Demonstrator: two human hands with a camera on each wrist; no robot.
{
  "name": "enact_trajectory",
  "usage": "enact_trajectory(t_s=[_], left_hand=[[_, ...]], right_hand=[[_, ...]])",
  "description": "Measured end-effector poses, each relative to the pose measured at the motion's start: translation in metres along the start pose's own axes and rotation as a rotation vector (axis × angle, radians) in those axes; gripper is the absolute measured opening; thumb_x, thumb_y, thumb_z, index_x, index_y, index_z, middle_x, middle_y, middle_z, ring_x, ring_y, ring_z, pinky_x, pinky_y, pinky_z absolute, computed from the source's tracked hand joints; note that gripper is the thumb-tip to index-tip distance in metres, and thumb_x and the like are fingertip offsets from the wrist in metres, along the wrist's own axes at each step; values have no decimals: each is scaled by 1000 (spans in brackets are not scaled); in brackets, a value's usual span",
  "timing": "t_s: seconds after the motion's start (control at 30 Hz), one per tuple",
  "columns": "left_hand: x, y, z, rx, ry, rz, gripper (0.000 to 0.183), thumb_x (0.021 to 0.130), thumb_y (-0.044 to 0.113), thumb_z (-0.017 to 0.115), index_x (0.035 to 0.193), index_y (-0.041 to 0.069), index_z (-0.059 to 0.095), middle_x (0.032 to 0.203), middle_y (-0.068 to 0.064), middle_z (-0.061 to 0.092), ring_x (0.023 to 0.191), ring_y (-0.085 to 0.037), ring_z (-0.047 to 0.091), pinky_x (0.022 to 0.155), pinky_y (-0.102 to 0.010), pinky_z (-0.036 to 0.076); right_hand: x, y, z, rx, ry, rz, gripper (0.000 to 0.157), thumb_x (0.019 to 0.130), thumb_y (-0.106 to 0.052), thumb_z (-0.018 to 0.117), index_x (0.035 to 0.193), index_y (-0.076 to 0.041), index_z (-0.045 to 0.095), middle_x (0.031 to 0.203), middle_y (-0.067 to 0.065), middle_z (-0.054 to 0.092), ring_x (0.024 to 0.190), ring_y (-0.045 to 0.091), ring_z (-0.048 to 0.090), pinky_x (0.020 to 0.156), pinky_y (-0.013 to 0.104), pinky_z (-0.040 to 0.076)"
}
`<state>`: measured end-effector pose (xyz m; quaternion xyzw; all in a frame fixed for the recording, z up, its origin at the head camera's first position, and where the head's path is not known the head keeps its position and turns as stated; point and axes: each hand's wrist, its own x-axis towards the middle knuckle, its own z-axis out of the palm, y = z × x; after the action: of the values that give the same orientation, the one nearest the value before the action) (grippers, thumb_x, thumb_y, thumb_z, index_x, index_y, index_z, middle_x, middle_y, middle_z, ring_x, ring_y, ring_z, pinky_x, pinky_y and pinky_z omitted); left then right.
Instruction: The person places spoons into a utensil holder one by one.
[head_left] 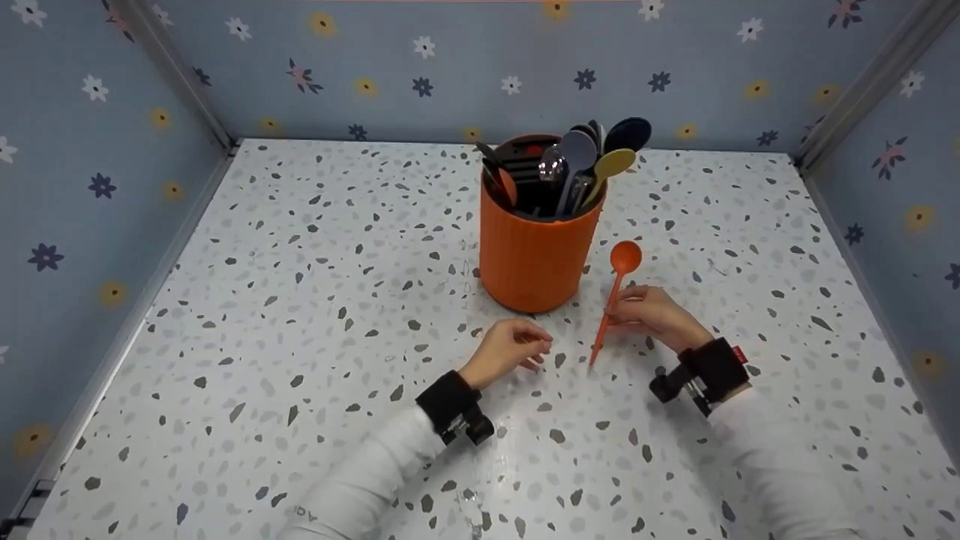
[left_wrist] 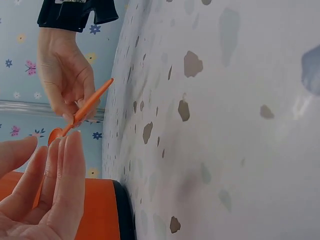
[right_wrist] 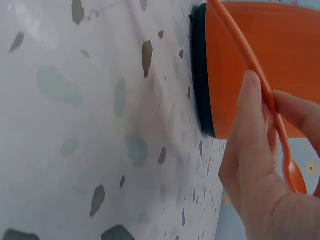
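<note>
My right hand (head_left: 654, 315) pinches an orange spoon (head_left: 625, 257) by the middle of its handle, bowl pointing away and handle end toward me. The right wrist view shows thumb and fingers closed on the spoon's handle (right_wrist: 245, 47). My left hand (head_left: 508, 351) hovers left of the spoon, fingers loosely bent with nothing between them; in the left wrist view its fingers (left_wrist: 70, 175) are relaxed. Just beyond both hands stands an orange utensil holder (head_left: 534, 262), with a yellow spoon (head_left: 616, 163), a dark spoon (head_left: 628, 135), a grey-purple spoon (head_left: 578, 151) and other utensils sticking out.
A white speckled table (head_left: 300, 247) lies under everything. Blue flowered panels (head_left: 480, 75) enclose its back and both sides. Black straps with small cameras (head_left: 450, 405) sit on both wrists.
</note>
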<state>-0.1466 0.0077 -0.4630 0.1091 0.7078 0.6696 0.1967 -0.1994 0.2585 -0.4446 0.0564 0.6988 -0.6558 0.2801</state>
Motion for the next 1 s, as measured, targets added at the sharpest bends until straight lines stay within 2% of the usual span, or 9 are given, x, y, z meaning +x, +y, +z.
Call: enact_trajectory(t_s=[0.17, 0.33, 0.47, 0.63, 0.77, 0.87, 1.0], left_hand=[[0, 1, 3, -23, -4, -1, 22, 82, -2, 58, 99, -15, 58, 87, -26, 61, 77, -42, 59, 66, -40, 55], [-7, 13, 9, -28, -16, -6, 22, 82, -4, 56, 99, -18, 57, 93, -34, 57, 80, -45, 58, 69, -44, 53], [-13, 23, 13, -19, -14, -19, 22, 82, -5, 56, 99, -18, 56, 94, -35, 57, 83, -46, 56, 72, -46, 52], [-15, 25, 14, -38, -16, -32, 22, 81, -4, 57, 99, -17, 57, 92, -33, 58, 84, -45, 57, 75, -48, 50], [-15, 23, 16, -37, -22, -25, 20, 79, -6, 58, 97, -16, 59, 88, -27, 62, 75, -31, 62, 71, -43, 53], [-15, 22, 17, -19, -28, -16, 19, 78, -7, 59, 95, -15, 60, 85, -26, 62, 67, -18, 61, 67, -38, 55], [-17, 22, 17, -5, -29, -6, 18, 78, -6, 60, 93, -16, 60, 84, -29, 62, 64, -13, 59, 66, -35, 55]], right_hand=[[-3, 0, 15, 52, -47, -11, 27, 85, -2, 55, 106, 6, 42, 88, 10, 60, 82, 19, 62, 86, 40, 47], [-8, 0, 29, 49, -72, -35, 21, 84, -3, 57, 100, 4, 46, 85, 10, 61, 81, 18, 62, 84, 38, 49], [-11, 1, 37, 19, -97, -65, 17, 84, -4, 57, 96, 3, 48, 85, 9, 61, 81, 18, 62, 79, 34, 52], [-13, 4, 45, 42, -131, -90, 13, 86, -3, 55, 96, 2, 49, 87, 10, 59, 83, 19, 61, 83, 36, 50], [-16, 4, 51, 80, -140, -102, 11, 87, -2, 53, 97, 1, 48, 89, 8, 59, 84, 18, 61, 85, 37, 49], [-17, 4, 55, 87, -132, -105, 12, 87, -3, 53, 97, 1, 48, 89, 7, 57, 84, 17, 61, 85, 36, 49], [-19, 4, 57, 82, -125, -115, 14, 86, -5, 56, 97, 1, 49, 90, 8, 56, 84, 18, 61, 84, 35, 49]])
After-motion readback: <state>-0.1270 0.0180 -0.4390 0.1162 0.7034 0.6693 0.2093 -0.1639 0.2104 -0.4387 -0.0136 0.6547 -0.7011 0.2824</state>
